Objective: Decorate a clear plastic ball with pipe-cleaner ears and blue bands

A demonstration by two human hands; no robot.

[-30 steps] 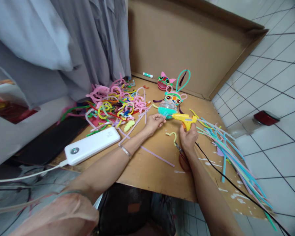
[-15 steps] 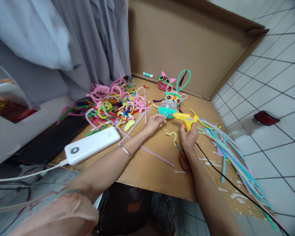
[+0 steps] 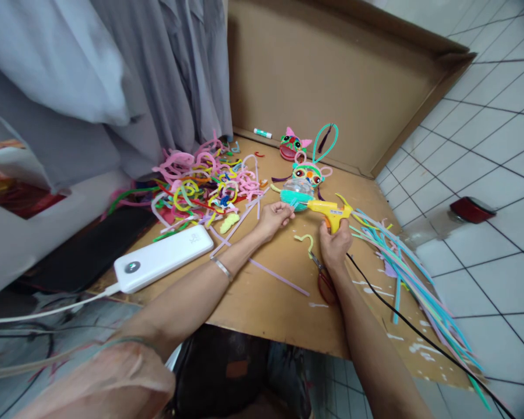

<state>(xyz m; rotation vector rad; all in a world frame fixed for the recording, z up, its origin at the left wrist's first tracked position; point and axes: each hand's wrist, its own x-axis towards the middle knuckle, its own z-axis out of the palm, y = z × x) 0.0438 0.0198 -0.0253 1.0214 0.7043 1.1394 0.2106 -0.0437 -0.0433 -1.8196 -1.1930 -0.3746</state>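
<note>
on my screen, i have my left fingers [image 3: 284, 209] pinching a light-blue strip [image 3: 294, 203] against the teal piece [image 3: 300, 195]; at the strip's three o'clock, my right fingers [image 3: 324, 234] wrap the yellow glue gun [image 3: 330, 210].

Silver bangle [image 3: 222, 269], pale pink sleeve [image 3: 113, 375]

A flat, brown board tabletop [image 3: 264, 311] stretches beneath the left hand [image 3: 276, 221] and the right hand [image 3: 335, 241]. Left of the left hand I see a tangled heap of multicoloured fuzzy stems [image 3: 207, 189], with a white rectangular power bank [image 3: 163, 259] nearer the body. Red-handled metal scissors [image 3: 322, 272] lie close by the right hand; right of it sprawl long blue, pink and green fuzzy stems [image 3: 413, 282].
</note>
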